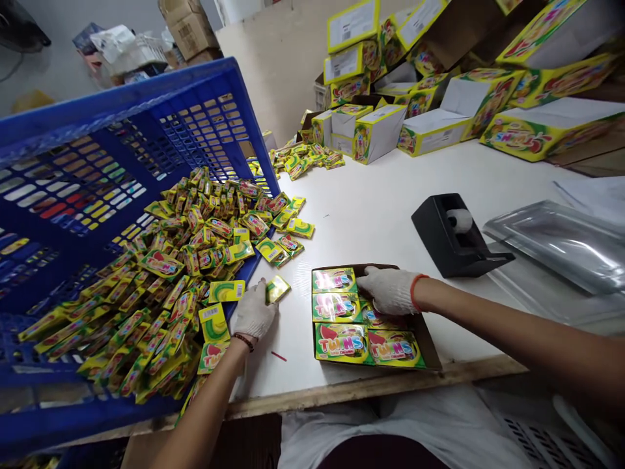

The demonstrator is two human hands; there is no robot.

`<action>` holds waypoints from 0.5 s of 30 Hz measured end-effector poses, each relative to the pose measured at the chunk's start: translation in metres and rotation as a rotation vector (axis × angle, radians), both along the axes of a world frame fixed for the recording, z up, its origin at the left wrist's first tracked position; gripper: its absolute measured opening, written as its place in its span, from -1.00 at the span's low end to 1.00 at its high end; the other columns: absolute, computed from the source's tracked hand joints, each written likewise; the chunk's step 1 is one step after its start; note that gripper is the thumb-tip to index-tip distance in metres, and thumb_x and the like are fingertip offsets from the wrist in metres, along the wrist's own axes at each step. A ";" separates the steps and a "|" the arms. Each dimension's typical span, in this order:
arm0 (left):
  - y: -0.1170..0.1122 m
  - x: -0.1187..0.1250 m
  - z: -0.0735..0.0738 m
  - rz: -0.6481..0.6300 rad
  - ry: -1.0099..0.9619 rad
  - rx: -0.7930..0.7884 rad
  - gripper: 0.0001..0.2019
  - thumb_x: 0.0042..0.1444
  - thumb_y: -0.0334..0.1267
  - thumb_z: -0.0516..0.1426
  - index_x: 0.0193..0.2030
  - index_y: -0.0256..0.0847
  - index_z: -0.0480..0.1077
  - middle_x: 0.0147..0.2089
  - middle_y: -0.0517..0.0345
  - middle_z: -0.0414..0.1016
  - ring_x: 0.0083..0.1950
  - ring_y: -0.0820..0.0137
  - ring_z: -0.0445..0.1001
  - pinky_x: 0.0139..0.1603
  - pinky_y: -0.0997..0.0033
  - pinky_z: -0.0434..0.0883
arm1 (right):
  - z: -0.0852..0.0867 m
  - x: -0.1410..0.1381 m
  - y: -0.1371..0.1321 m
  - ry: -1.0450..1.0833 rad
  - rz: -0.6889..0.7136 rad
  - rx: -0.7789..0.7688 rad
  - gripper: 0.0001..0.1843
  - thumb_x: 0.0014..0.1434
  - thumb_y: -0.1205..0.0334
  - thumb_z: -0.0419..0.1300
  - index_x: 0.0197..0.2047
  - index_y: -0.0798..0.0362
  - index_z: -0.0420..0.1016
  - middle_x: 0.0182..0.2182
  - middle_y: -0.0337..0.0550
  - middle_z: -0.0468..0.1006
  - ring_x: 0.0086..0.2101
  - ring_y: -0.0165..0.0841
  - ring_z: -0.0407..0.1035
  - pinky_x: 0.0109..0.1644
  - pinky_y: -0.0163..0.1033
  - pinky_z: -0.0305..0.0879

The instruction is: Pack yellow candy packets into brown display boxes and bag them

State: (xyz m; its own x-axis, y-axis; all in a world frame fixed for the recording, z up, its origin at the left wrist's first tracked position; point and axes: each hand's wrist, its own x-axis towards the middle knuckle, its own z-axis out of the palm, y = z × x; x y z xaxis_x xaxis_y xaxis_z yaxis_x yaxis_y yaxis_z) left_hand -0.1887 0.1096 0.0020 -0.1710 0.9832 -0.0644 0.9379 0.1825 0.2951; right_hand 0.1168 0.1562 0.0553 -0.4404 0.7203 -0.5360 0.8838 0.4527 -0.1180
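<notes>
Here, left hand (254,312) touches glossy packet (279,289), right hand (389,289) inside cardboard box (428,342); can't tell either grip.

One crate (146,98) stood along the left edge of the table (361,208), its candy packs (161,264) running to dozens, too overlapped for an exact count. Near the front edge were one open carton (430,345) showing five boxes (342,340), two gloved hands, a left hand (254,312) and a right hand (390,290), and one red strip (278,356). Toward the right edge sat one tape dispenser (444,241) with one roll (459,221). The far right corner carried at least ten display cartons (434,140).
</notes>
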 end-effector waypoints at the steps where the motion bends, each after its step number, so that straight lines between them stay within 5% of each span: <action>1: -0.002 -0.002 0.002 0.010 -0.031 0.013 -0.45 0.14 -0.24 0.20 0.27 -0.35 0.28 0.15 -0.29 0.48 0.21 0.04 0.46 0.19 0.10 0.40 | 0.003 0.003 -0.002 0.009 -0.016 -0.005 -0.57 0.06 0.34 0.19 0.03 0.08 0.56 0.01 0.09 0.50 -0.12 -0.09 0.52 -0.16 -0.15 0.37; 5: -0.014 0.019 0.031 0.004 -0.495 0.123 -0.43 0.16 0.02 0.18 0.23 -0.27 0.36 0.11 -0.12 0.54 0.12 0.13 0.52 0.11 0.18 0.46 | 0.031 0.012 -0.024 0.211 -0.113 0.241 -0.50 0.22 0.37 0.04 0.22 0.11 0.39 0.09 0.09 0.50 0.02 -0.17 0.44 0.03 -0.17 0.34; 8: -0.029 0.066 0.066 -0.149 -0.806 0.097 -0.46 0.08 0.06 0.23 0.13 -0.21 0.47 -0.04 0.01 0.60 -0.02 0.16 0.56 0.02 0.18 0.51 | 0.059 0.005 -0.046 0.482 0.110 0.548 -0.46 0.25 0.30 0.08 0.29 0.16 0.31 0.20 0.18 0.40 0.19 -0.08 0.28 0.20 -0.03 0.24; 10: -0.039 0.099 0.084 -0.335 -0.946 0.085 -0.52 0.11 0.04 0.20 0.10 -0.17 0.48 -0.10 0.05 0.61 -0.05 0.18 0.56 0.03 0.18 0.51 | 0.071 0.000 -0.058 0.542 0.305 0.564 -0.59 0.27 0.30 0.08 0.17 0.13 0.43 0.08 0.16 0.50 0.10 -0.08 0.36 0.16 0.02 0.26; 12: -0.046 0.122 0.090 -0.473 -1.002 0.066 -0.56 0.19 0.01 0.14 0.12 -0.17 0.47 -0.03 0.05 0.60 0.03 0.19 0.53 0.13 0.16 0.47 | 0.070 0.001 -0.065 0.542 0.321 0.505 -0.71 0.27 0.33 0.06 0.01 0.10 0.50 -0.12 0.07 0.59 -0.10 -0.15 0.46 0.02 -0.04 0.32; 15: -0.041 0.122 0.076 -0.470 -0.876 0.066 -0.53 0.26 0.00 0.08 0.20 -0.21 0.40 0.07 0.00 0.57 0.04 0.21 0.54 0.14 0.17 0.47 | 0.051 0.017 -0.068 0.488 0.102 0.413 -0.80 0.22 0.34 0.10 -0.12 0.08 0.50 -0.27 -0.03 0.60 -0.29 -0.24 0.47 -0.19 -0.20 0.32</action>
State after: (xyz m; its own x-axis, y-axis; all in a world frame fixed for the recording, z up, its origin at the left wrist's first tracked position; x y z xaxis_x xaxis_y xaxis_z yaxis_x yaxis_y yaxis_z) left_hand -0.0671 0.0690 0.0777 0.3184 0.9449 0.0754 0.3573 -0.1934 0.9137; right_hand 0.1341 0.0880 0.1060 -0.6402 0.7662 0.0551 0.7231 0.6253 -0.2935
